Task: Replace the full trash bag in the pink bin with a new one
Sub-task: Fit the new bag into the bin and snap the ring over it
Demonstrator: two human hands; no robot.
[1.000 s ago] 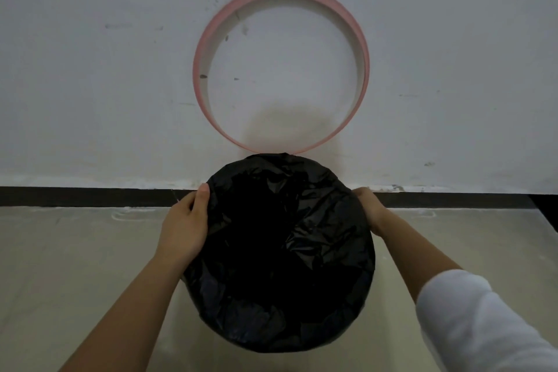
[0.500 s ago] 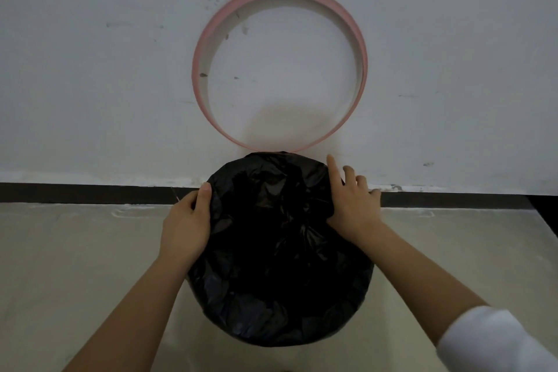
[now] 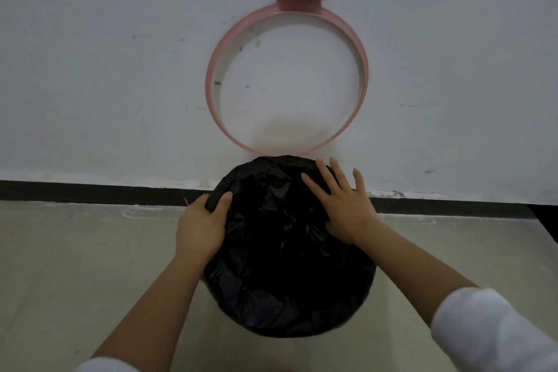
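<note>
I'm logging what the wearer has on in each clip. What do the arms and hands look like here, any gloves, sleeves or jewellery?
Both hands, left and right, are bare, with no gloves; no rings or watch show. Each arm wears a white sleeve pushed up toward the elbow, leaving the forearms uncovered. The fabric looks soft and plain, with no visible markings.

Both our arms reaching forward and down, white sleeves pushed back from bare forearms, our left hand [image 3: 201,225] curled in a grip with thumb hooked over, our right hand [image 3: 344,205] lying flat and open, fingers [image 3: 324,174] spread, palm down
</note>
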